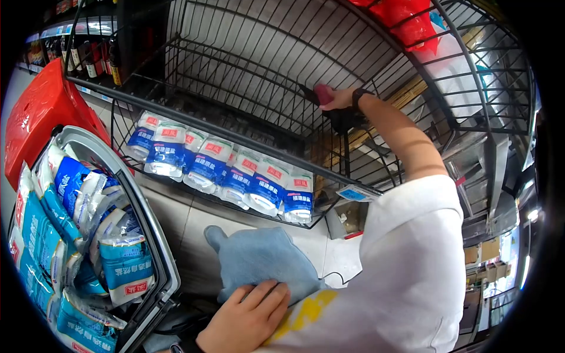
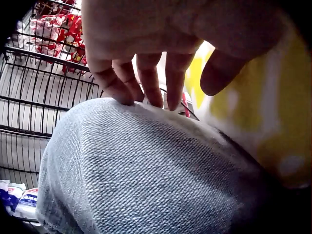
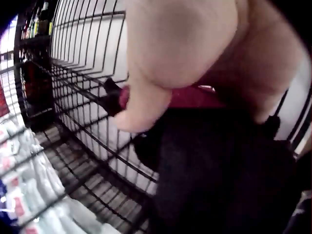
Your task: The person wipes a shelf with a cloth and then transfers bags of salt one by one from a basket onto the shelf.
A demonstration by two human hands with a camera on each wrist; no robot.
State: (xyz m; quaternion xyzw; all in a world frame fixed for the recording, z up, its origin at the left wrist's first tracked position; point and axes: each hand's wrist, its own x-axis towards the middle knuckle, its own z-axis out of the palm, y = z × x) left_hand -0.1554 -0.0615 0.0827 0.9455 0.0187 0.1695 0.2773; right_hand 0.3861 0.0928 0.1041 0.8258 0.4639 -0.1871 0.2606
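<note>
My right hand (image 1: 338, 99) grips a dark red thing (image 1: 322, 94) with black parts, inside a black wire basket rack. From the right wrist view, the thumb of the right hand (image 3: 180, 53) lies along the red piece (image 3: 195, 97), and black material (image 3: 219, 165) hangs below; what it is cannot be told. The left hand (image 1: 247, 315) rests on a knee in light blue denim (image 1: 265, 259). Seen from the left wrist, the fingers of this hand (image 2: 161, 48) are slightly bent, their tips on the denim (image 2: 136, 161).
White-and-blue packets (image 1: 210, 162) stand in a row on the rack's lower front. A grey-rimmed basket (image 1: 162, 259) full of teal and blue packets is at the left, beside a red container (image 1: 35, 123). Red bags (image 1: 412, 23) lie at the upper right. Bottles (image 1: 91, 59) stand at the upper left.
</note>
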